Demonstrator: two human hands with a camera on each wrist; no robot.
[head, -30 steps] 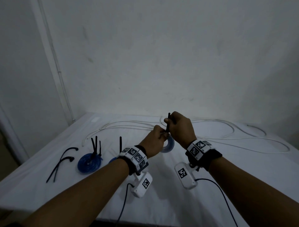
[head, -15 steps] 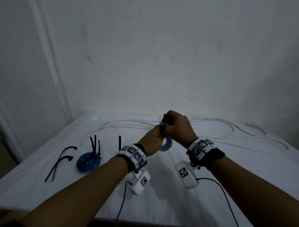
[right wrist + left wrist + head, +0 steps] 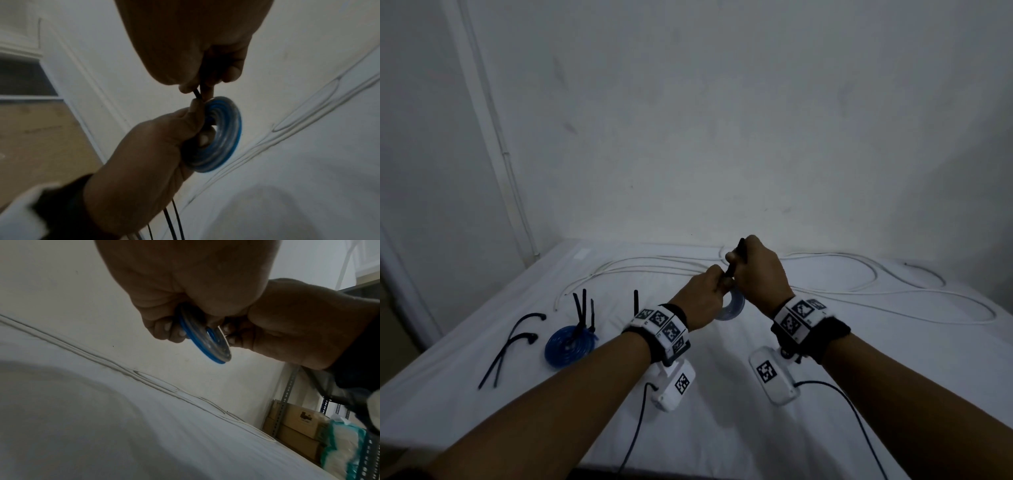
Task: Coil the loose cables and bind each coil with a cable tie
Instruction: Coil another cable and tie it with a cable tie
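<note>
Two cardboard boxes [image 3: 296,423] carry dark print too blurred to read.

Dim, flat light on my feeds; soft shadows under both arms, wrist views smeared, edges bent by wide lenses.

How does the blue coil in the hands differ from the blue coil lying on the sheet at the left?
1. The held coil is up off the white sheet, gripped by the left hand; the lying coil rests flat, untouched.
2. The held coil stands on edge; the lying coil faces up.
3. The right hand pinches one black cable tie at the held coil; three tie tails stand up from the lying coil.

Both are blue cable wound in flat spirals.
</note>
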